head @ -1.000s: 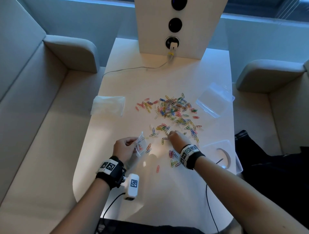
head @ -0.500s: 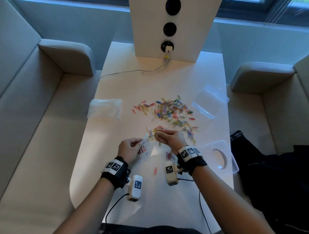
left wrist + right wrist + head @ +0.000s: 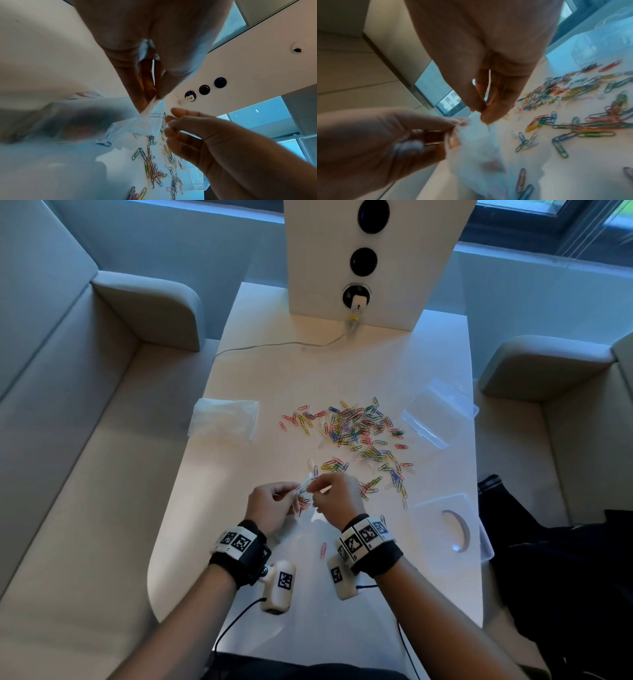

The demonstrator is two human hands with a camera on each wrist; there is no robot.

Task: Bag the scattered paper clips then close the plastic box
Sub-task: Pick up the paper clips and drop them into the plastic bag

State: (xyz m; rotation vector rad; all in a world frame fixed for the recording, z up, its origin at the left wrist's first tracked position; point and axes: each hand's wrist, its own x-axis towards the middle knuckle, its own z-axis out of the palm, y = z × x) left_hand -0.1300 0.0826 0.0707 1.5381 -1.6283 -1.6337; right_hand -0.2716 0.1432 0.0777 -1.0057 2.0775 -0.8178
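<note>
Many coloured paper clips (image 3: 356,433) lie scattered across the middle of the white table (image 3: 342,364). My left hand (image 3: 294,491) holds a small clear bag (image 3: 303,486) by its upper edge, just above the table's near part; the pinch shows in the left wrist view on the bag (image 3: 147,121). My right hand (image 3: 313,487) meets the bag's mouth with thumb and fingers pinched on paper clips (image 3: 164,122). In the right wrist view the right fingertips (image 3: 483,112) sit directly over the bag (image 3: 479,142). A clear plastic box (image 3: 479,546) stands open at the right front.
A second clear plastic piece (image 3: 438,412), apparently the lid, lies at the back right. A stack of clear bags (image 3: 224,419) lies at the left. One loose clip (image 3: 323,549) lies between my wrists. A white post (image 3: 370,261) with a cable (image 3: 274,345) stands at the back.
My right hand picked clips from the near edge of the pile and moved left to the bag's mouth. The left hand raised the bag slightly toward it.
</note>
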